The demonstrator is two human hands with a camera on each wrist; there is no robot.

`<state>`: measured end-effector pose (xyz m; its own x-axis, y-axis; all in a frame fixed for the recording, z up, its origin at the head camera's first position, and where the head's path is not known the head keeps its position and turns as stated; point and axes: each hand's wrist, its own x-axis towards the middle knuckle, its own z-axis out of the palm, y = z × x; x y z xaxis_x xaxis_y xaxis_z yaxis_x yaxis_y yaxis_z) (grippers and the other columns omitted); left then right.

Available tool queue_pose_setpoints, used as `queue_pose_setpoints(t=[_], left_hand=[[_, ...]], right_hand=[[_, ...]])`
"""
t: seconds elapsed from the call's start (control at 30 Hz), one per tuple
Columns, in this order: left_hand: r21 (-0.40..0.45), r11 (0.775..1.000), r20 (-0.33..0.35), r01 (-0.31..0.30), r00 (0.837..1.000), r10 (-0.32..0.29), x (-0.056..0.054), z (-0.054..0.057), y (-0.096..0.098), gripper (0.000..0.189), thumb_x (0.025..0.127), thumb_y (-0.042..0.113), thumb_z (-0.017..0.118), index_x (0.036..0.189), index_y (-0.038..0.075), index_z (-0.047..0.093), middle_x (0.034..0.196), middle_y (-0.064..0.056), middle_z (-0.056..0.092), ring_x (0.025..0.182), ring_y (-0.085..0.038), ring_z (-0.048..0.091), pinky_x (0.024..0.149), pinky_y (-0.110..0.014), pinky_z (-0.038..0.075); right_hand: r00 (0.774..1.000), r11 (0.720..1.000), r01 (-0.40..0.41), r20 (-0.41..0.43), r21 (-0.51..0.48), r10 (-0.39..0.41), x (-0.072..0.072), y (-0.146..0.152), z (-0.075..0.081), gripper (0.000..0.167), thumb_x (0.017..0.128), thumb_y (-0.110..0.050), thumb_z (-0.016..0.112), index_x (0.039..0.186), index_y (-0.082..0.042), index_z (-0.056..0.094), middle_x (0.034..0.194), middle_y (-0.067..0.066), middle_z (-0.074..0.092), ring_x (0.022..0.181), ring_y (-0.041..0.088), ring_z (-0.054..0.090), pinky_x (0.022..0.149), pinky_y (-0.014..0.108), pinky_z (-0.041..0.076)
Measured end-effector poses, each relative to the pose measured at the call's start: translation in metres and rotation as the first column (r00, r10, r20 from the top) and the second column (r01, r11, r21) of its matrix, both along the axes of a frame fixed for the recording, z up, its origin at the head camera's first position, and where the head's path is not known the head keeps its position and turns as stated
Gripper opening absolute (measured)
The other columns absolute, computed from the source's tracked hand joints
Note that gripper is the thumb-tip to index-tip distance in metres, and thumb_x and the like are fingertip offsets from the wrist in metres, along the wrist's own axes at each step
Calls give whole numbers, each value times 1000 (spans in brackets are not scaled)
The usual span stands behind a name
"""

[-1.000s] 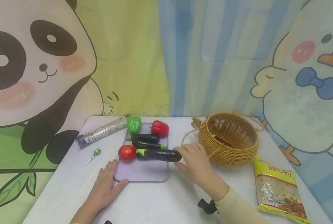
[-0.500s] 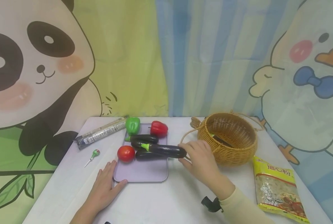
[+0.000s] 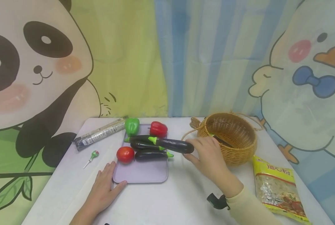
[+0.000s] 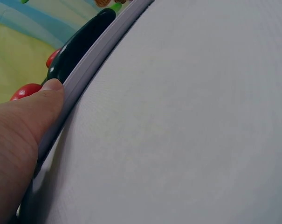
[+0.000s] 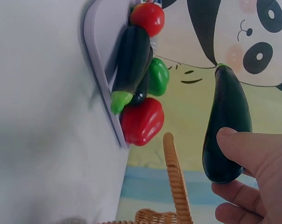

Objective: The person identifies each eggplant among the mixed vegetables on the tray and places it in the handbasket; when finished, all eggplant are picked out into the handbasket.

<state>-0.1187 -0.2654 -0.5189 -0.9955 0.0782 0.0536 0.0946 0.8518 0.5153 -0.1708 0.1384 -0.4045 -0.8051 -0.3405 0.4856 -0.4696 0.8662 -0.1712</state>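
My right hand (image 3: 206, 156) pinches a dark purple eggplant (image 3: 173, 145) by its thick end, with the green stem pointing left. In the right wrist view the thumb (image 5: 243, 144) presses on one side of this eggplant (image 5: 227, 116). Below it is the lilac tray (image 3: 144, 175), which bears several more eggplants (image 3: 150, 155), a tomato (image 3: 125, 155), a green bell pepper (image 3: 132, 126) and a red bell pepper (image 3: 158, 129). My left hand (image 3: 102, 187) rests at the tray's near left corner, fingers extended along the side and thumb at the front edge.
Right of the tray stands a wicker basket (image 3: 232, 157) with an eggplant (image 3: 222, 141) inside; its handle (image 3: 187, 134) leans toward the tray. A yellow food packet (image 3: 280, 190) lies front right. On the left are a long silvery packet (image 3: 99, 134) and a lollipop (image 3: 94, 154).
My right hand has lifted the eggplant off the others and carried it up and right toward the basket, uncovering the eggplant beneath. The left hand stays at the tray.
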Motion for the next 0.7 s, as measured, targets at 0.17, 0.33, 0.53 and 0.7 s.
queue_pose_setpoints(t=[0.17, 0.33, 0.53, 0.7], left_hand=[[6, 1000, -7, 3, 1000, -3, 0, -2, -1, 99, 97, 62, 63, 164, 0, 25, 170, -27, 27, 159, -50, 17, 131, -67, 8], [10, 1000, -8, 9, 1000, -9, -1, -4, -2, 99, 97, 62, 63, 164, 0, 25, 170, -28, 26, 159, -51, 17, 132, -66, 6], [16, 1000, -14, 19, 1000, -19, -1, -5, -2, 98, 98, 61, 63, 164, -1, 25, 169, -29, 26, 159, -52, 17, 131, -67, 5], [16, 1000, -28, 20, 999, -19, -1, -5, -2, 98, 98, 60, 64, 163, -1, 25, 169, -29, 27, 158, -52, 18, 131, -67, 5]], right_hand=[[999, 1000, 30, -19, -1, -30, -1, 9, 2, 51, 80, -28, 92, 126, -21, 70, 114, 0, 75, 110, 28, 64, 109, 50, 44], [999, 999, 41, -25, -27, -42, -2, 15, 2, 52, 80, -27, 92, 127, -19, 71, 113, 2, 75, 112, 30, 64, 107, 51, 43], [998, 997, 64, -10, -51, -64, -2, 23, 4, 52, 80, -27, 92, 127, -19, 71, 114, 3, 76, 111, 30, 64, 108, 51, 42], [997, 995, 79, -7, -67, -79, 0, 30, 8, 52, 80, -26, 91, 127, -20, 71, 113, 4, 75, 109, 31, 64, 107, 51, 41]])
